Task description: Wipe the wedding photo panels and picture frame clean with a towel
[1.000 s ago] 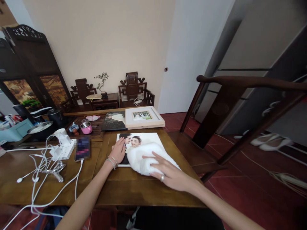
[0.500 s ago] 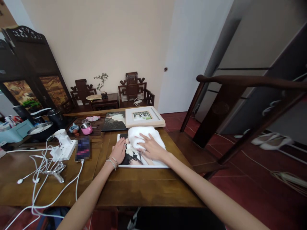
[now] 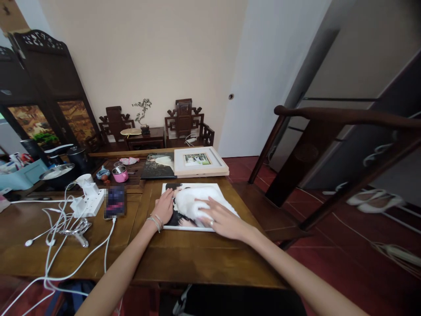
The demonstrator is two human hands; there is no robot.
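A large photo print (image 3: 223, 196) lies flat on the wooden table (image 3: 184, 259). My left hand (image 3: 163, 207) rests on its left edge with fingers flat, holding it down. My right hand (image 3: 221, 218) presses a white cloth (image 3: 190, 201) onto the middle of the print with fingers spread. The cloth hides much of the picture.
A framed photo (image 3: 199, 160) and a dark print (image 3: 158, 164) lie beyond. To the left are a phone (image 3: 115, 202), a power strip (image 3: 88, 201) with white cables (image 3: 59, 232), a pink cup (image 3: 120, 174) and a pot (image 3: 61, 172). A dark wooden chair (image 3: 315, 145) stands at the right.
My right hand with the white cloth went from the print's near right corner up to its far edge, then back toward the middle. My left hand stayed on the left edge.
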